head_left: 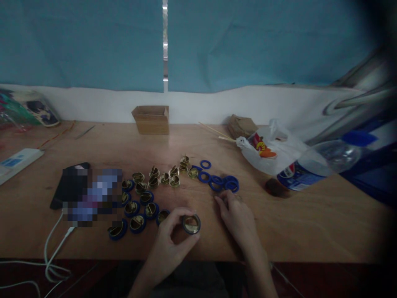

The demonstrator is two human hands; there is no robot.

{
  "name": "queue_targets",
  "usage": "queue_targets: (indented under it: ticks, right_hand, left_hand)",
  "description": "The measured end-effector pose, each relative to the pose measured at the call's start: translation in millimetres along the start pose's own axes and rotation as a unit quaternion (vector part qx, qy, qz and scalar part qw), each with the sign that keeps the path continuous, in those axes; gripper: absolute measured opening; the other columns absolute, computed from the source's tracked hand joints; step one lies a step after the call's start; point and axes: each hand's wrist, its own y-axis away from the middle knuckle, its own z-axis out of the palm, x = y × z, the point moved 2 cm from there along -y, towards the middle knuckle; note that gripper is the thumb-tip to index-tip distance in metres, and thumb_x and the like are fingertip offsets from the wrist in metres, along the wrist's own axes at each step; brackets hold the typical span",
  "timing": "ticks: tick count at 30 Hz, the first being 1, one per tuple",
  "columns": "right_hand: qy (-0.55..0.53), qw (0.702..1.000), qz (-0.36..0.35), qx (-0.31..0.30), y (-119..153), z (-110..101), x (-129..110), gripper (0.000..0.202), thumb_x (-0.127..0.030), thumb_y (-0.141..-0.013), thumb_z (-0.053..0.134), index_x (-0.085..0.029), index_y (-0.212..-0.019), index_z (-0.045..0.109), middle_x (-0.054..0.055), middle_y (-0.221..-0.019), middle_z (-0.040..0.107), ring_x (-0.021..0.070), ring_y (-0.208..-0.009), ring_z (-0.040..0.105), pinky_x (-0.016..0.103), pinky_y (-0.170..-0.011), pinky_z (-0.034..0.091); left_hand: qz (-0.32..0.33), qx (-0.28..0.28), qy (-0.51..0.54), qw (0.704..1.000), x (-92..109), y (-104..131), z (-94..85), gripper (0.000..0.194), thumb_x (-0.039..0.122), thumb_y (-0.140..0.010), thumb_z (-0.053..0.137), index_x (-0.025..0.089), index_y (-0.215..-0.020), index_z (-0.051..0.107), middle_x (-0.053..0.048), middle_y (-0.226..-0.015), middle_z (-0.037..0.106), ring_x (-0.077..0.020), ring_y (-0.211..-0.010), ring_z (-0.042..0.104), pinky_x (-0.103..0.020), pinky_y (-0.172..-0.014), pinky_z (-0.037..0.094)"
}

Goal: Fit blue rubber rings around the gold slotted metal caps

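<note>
Behind the loose blue rings (223,182), a hand could pass over the wooden tabletop (189,141) up to the thin sticks (214,130), with an open cardboard box (153,125) at back left. Right of the rings, the white plastic bag (287,145) and Pepsi bottle (310,170) stand in the way, and the right hand (236,215) fills the near side. Left of them, gold-coloured metal pieces (154,182) crowd the route, a black device (70,185) farther out.

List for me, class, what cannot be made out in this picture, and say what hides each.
All in the head view:
What the right hand holds, if anything: hidden by its own fingers.
Blue-rimmed piece: lower part hidden by the left hand.
Dark flat device: face blurred by pixel blocks.
Power strip: cut off by the left edge.
Cardboard box: inside floor hidden by its front wall.
</note>
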Motion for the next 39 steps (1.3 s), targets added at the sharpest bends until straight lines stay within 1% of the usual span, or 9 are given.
queue_targets:
  ticks: [5,9,12,15,19,23,28,36,39]
  right_hand:
    - [0.0,1.0,0.006,-0.008,0,-1,0,0.014,-0.024,-0.094,0.046,-0.019,-0.087,0.056,0.011,-0.082,0.069,0.0267,-0.076,0.067,0.031,-0.06,0.04]
    - [-0.021,1.0,0.02,0.005,3,-4,0,0.017,-0.033,-0.096,0.045,-0.019,-0.09,0.054,0.009,-0.086,0.069,0.0247,-0.072,0.068,0.03,-0.06,0.042]
    - [-0.024,0.998,0.058,0.011,7,-6,-5,0.023,-0.042,-0.094,0.048,-0.021,-0.09,0.054,0.007,-0.077,0.069,0.0259,-0.066,0.069,0.03,-0.054,0.04]
    - [0.012,0.996,0.089,-0.004,10,-7,-12,0.027,-0.047,-0.092,0.05,-0.021,-0.09,0.056,0.006,-0.067,0.067,0.0287,-0.063,0.069,0.03,-0.049,0.037]
    - [0.035,0.993,0.109,-0.016,12,-7,-19,0.032,-0.05,-0.091,0.048,-0.02,-0.09,0.057,0.009,-0.068,0.069,0.0311,-0.067,0.071,0.031,-0.05,0.039]
    - [0.058,0.99,0.126,-0.033,13,-7,-24,0.03,-0.047,-0.094,0.045,-0.019,-0.089,0.055,0.009,-0.072,0.071,0.0313,-0.072,0.072,0.032,-0.053,0.042]
    - [0.088,0.987,0.131,-0.03,18,-7,-33,0.027,-0.042,-0.096,0.043,-0.016,-0.095,0.052,0.011,-0.074,0.072,0.0311,-0.07,0.072,0.031,-0.052,0.041]
    - [0.05,0.995,0.088,0.003,28,-1,-31,0.019,-0.036,-0.096,0.045,-0.018,-0.094,0.049,0.01,-0.085,0.071,0.0284,-0.069,0.071,0.03,-0.052,0.038]
    - [0.033,0.997,0.067,0.015,30,0,-29,0.016,-0.035,-0.094,0.048,-0.019,-0.092,0.049,0.009,-0.084,0.07,0.0269,-0.069,0.07,0.03,-0.054,0.039]
  left_hand:
    - [0.002,-0.003,0.003,1.0,2,0,-1.0,0.03,0.011,-0.079,0.064,0.022,-0.107,0.06,-0.007,-0.114,0.065,-0.0228,-0.11,0.06,-0.039,-0.101,0.044]
    - [-0.005,-0.003,0.004,1.0,0,0,-1.4,0.03,0.012,-0.079,0.065,0.022,-0.106,0.059,-0.006,-0.113,0.065,-0.0228,-0.109,0.06,-0.038,-0.1,0.044]
    - [-0.006,-0.002,0.002,1.0,-1,0,-1.6,0.03,0.011,-0.079,0.065,0.022,-0.106,0.059,-0.007,-0.113,0.065,-0.023,-0.109,0.06,-0.039,-0.1,0.044]
    - [-0.004,0.0,0.001,1.0,0,-1,-2.1,0.03,0.01,-0.079,0.064,0.023,-0.106,0.059,-0.006,-0.113,0.065,-0.0225,-0.11,0.059,-0.038,-0.101,0.044]
    - [-0.002,-0.005,0.001,1.0,-2,0,-2.1,0.031,0.01,-0.079,0.064,0.023,-0.107,0.059,-0.006,-0.114,0.065,-0.0225,-0.112,0.059,-0.038,-0.101,0.043]
    - [0.001,-0.002,-0.001,1.0,-7,1,-2.1,0.031,0.011,-0.079,0.065,0.024,-0.107,0.059,-0.005,-0.115,0.064,-0.0224,-0.112,0.058,-0.038,-0.101,0.044]
    - [0.005,-0.01,-0.002,1.0,-6,2,-1.8,0.032,0.011,-0.08,0.064,0.025,-0.108,0.058,-0.004,-0.114,0.064,-0.0213,-0.111,0.058,-0.037,-0.1,0.044]
    - [0.009,-0.013,-0.009,1.0,-6,1,-2.4,0.031,0.012,-0.082,0.064,0.026,-0.108,0.057,-0.004,-0.115,0.064,-0.021,-0.111,0.058,-0.036,-0.099,0.044]
    - [0.01,-0.012,-0.01,1.0,-6,1,-2.4,0.03,0.012,-0.082,0.063,0.025,-0.108,0.057,-0.004,-0.115,0.064,-0.0214,-0.111,0.059,-0.037,-0.099,0.044]
